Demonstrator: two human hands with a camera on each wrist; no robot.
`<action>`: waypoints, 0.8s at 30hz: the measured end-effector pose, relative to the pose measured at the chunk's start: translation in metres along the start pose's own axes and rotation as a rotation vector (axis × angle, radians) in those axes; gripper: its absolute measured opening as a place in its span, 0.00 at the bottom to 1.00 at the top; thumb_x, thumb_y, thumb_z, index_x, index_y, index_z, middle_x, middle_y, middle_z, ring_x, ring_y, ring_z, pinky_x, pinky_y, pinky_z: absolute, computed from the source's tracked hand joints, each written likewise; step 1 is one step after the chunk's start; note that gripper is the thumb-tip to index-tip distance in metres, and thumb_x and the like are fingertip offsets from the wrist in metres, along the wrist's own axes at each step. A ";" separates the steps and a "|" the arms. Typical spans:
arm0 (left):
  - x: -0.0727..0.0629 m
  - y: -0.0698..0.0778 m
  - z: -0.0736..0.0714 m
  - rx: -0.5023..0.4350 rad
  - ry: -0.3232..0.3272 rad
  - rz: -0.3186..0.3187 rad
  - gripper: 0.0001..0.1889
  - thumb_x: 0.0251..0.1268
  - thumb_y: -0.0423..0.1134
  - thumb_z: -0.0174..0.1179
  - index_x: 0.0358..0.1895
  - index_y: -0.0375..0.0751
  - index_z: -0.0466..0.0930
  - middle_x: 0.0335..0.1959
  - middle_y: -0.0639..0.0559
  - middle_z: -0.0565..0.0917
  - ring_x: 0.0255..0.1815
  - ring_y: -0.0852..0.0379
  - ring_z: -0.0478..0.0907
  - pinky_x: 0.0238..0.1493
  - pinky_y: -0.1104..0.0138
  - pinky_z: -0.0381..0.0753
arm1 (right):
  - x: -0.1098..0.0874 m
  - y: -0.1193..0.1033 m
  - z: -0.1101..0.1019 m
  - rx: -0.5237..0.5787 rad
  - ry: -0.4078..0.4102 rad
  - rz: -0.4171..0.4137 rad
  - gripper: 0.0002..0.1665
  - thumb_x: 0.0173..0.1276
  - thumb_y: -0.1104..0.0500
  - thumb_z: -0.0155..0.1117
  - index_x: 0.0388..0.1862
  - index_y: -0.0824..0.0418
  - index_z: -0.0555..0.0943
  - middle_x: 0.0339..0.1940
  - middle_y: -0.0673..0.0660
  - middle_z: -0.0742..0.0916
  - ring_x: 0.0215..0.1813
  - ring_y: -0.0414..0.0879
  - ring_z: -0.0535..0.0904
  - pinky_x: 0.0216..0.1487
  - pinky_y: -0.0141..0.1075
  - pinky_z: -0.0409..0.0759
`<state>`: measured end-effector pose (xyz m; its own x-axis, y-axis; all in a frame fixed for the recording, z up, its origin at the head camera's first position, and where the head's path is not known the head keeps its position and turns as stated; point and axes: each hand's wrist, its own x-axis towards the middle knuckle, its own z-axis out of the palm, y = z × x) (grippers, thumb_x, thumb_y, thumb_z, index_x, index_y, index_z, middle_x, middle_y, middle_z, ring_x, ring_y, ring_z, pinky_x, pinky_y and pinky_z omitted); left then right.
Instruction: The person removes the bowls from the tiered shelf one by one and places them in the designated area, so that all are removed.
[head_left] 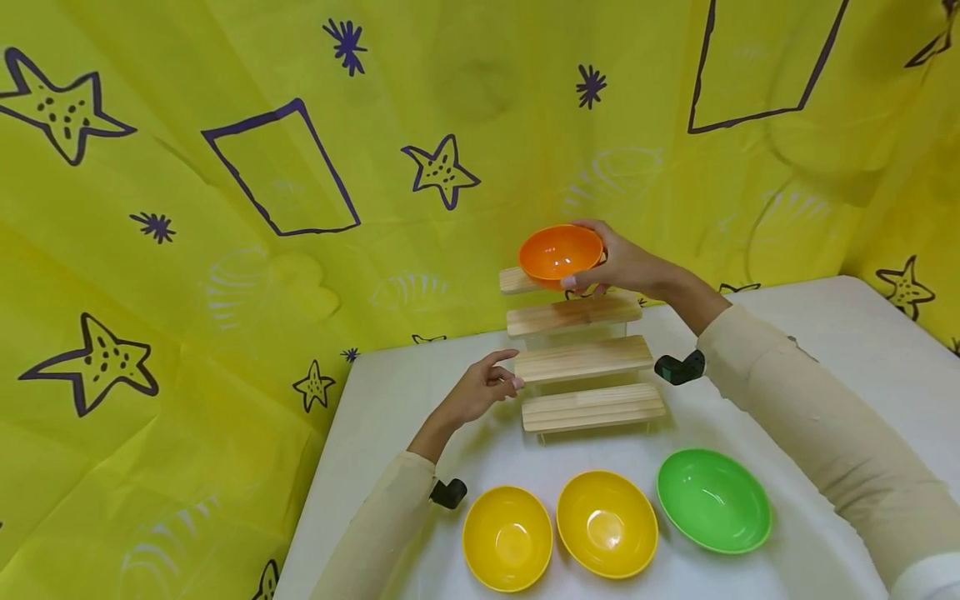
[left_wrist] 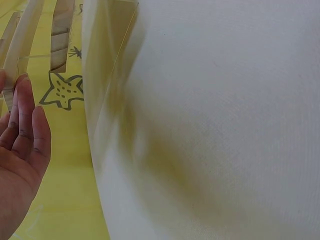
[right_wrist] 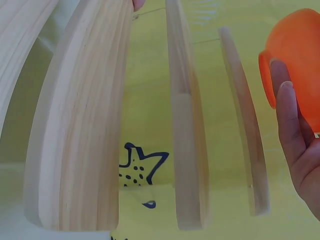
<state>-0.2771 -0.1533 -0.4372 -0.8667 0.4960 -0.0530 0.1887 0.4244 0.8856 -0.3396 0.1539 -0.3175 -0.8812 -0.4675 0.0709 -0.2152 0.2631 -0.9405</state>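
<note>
An orange bowl is in my right hand, which grips it from the right, with the thumb near the rim and fingers under the side. The bowl is over the top step of a stepped wooden stand; in the right wrist view a gap shows between the bowl's foot and the top board. My left hand is at the left end of a lower step, its fingertips right at the board's edge. In the left wrist view its fingers are loosely extended beside the stand.
Two yellow bowls and a green bowl stand in a row in front of the stand. The white table meets a yellow patterned cloth behind and at the left. Clear supports carry the wooden boards.
</note>
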 end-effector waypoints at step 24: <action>0.001 -0.003 0.000 0.002 -0.003 0.013 0.29 0.75 0.36 0.58 0.76 0.43 0.62 0.47 0.39 0.86 0.48 0.35 0.83 0.49 0.66 0.82 | -0.043 0.015 -0.017 -0.030 0.003 -0.052 0.57 0.64 0.63 0.70 0.81 0.54 0.44 0.73 0.62 0.65 0.53 0.56 0.75 0.40 0.41 0.85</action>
<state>-0.2788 -0.1542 -0.4401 -0.8626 0.5040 -0.0433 0.2006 0.4193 0.8854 -0.3123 0.1922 -0.3286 -0.8699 -0.4784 0.1205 -0.2730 0.2634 -0.9253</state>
